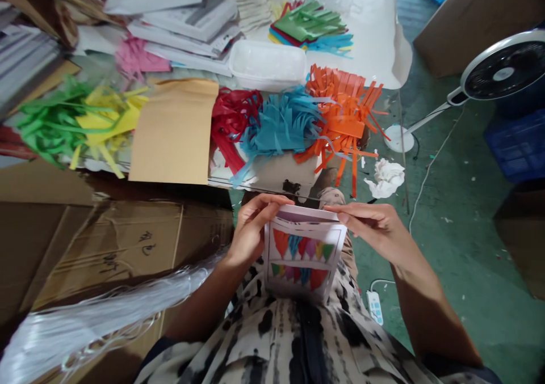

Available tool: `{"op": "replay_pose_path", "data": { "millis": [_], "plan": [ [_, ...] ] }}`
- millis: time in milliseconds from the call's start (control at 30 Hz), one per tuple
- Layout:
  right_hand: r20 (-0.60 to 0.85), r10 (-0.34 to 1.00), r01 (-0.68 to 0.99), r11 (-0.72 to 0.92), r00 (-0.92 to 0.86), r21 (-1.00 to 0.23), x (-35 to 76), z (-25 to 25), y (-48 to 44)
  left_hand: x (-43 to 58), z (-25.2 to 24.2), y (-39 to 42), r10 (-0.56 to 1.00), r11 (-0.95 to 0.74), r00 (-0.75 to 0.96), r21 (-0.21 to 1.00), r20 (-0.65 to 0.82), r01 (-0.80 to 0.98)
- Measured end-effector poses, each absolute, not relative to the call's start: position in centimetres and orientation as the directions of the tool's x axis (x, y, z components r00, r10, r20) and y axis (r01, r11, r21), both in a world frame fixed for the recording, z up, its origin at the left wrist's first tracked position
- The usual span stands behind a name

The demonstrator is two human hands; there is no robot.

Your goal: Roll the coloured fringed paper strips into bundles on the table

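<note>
Between my hands is a white printed paper packet (304, 259) with pictures of colourful tassel bunting on its face. My left hand (255, 225) pinches its upper left corner, thumb in front. At the upper right corner, my right hand (370, 225) pinches the edge between thumb and fingers. The packet's top edge gapes slightly, and its lower end rests near my lap. Just beyond it on the table lie bunches of cut tissue fringe: orange (343, 120), blue (285, 123), red (234, 120), yellow (113, 120) and green (53, 120). A tan envelope (172, 131) lies among them.
A clear plastic tub (268, 63) and stacked printed packets (187, 26) sit farther back. More fringe (315, 26) lies behind. Cardboard boxes (128, 242) and white strings (110, 310) are at my left. On the right floor stand a fan (504, 75) and a power strip (374, 307).
</note>
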State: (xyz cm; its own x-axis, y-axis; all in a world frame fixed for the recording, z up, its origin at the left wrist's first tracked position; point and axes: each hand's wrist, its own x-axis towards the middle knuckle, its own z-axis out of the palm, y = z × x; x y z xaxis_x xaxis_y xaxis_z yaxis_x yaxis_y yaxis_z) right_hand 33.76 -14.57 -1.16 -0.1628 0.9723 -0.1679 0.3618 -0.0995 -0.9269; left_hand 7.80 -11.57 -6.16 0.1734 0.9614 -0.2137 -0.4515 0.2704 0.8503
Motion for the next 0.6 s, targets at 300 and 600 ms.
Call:
{"op": "replay_pose_path", "data": {
  "millis": [300, 600],
  "plan": [
    [-0.157, 0.976, 0.337, -0.098, -0.153, -0.936, 34.1, -1.8, -14.5, 8.2, -6.3, -11.6, 0.955, 0.296, 0.182, 0.809, -0.235, -0.508],
    [-0.181, 0.965, 0.314, -0.115, -0.192, -0.942, 33.6, -1.9, -13.7, 7.5, -7.3, -11.6, 0.994, 0.087, 0.098, 0.916, -0.052, -0.393]
  ]
}}
